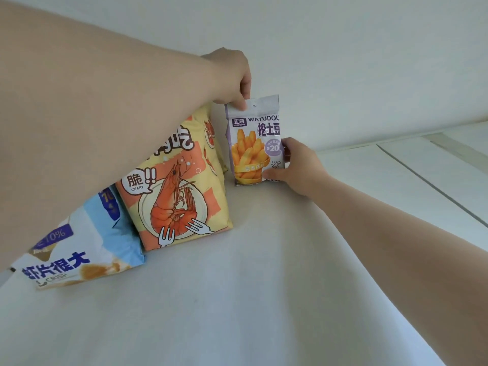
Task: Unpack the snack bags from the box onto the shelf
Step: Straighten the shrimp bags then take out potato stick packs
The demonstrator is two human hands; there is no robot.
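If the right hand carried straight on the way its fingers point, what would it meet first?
The right hand already grips the purple fries bag at its lower right edge. Pushing on leftward, it would probably press that bag into the yellow shrimp bag beside it, though the depth between them is unclear.

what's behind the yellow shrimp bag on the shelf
Behind the yellow shrimp bag another bag of the same print leans at its back. Anything further behind is covered by these bags and the left forearm. The purple fries bag stands beside them.
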